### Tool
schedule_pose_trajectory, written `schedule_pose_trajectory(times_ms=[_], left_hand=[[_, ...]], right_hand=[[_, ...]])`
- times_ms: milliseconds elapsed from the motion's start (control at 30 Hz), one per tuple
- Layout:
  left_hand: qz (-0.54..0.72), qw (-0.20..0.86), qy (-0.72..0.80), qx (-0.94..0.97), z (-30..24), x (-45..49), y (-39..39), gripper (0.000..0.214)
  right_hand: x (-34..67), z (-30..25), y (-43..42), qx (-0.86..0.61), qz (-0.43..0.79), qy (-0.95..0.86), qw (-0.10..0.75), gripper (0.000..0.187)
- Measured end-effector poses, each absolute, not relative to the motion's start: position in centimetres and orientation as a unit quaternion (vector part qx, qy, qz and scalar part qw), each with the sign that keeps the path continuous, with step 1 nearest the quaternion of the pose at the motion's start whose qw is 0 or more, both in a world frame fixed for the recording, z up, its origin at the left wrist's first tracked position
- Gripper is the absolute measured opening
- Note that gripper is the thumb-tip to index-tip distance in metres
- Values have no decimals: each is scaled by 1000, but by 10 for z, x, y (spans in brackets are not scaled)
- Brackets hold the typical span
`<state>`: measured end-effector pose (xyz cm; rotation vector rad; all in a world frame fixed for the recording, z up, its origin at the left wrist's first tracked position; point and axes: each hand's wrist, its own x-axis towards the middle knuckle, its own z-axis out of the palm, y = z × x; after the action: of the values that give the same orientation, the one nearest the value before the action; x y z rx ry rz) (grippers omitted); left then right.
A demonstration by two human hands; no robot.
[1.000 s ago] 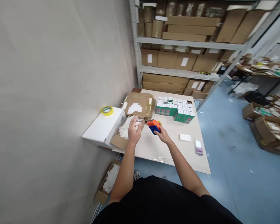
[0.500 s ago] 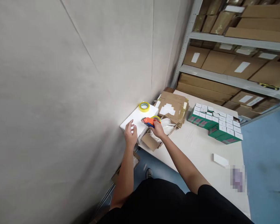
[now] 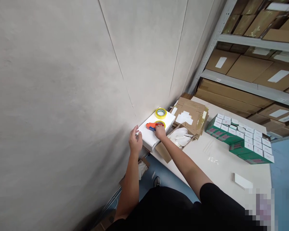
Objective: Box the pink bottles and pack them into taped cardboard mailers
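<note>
My right hand point(image 3: 160, 132) is wrapped round an orange and blue tape dispenser point(image 3: 151, 126), with a yellow tape roll partly showing behind my fingers. The dispenser is over the top of a white box point(image 3: 146, 137); whether it touches the surface I cannot tell. At the box's left edge is my left hand point(image 3: 135, 141), fingers bent and apart, holding nothing. Another roll of yellow tape point(image 3: 156, 113) lies flat on the far part of the box.
An open carton point(image 3: 164, 153) with white wrapping stands right of the white box. Behind it are flattened cardboard boxes point(image 3: 192, 110). Green-and-white small boxes point(image 3: 238, 136) and a small white box point(image 3: 242, 181) occupy the table point(image 3: 207, 171). A wall rises at left; shelves with cartons point(image 3: 250, 69) stand behind.
The view has shifted, so the table and its things appear further right. Relative to the white box, my right hand and the dispenser have moved left, and my left hand has moved off its top.
</note>
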<state>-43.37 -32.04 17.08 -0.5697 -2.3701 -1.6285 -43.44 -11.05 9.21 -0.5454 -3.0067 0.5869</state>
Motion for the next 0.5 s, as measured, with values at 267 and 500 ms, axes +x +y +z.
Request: schedule_pose_trajectory(times_ms=[267, 500], left_hand=[[-536, 127, -771, -320, 240, -404, -270, 40], [-553, 193, -657, -476, 328, -303, -220, 46]], right_hand=[[-360, 120, -87, -126, 273, -939, 167, 51], [-207, 141, -7, -273, 315, -849, 325, 54]])
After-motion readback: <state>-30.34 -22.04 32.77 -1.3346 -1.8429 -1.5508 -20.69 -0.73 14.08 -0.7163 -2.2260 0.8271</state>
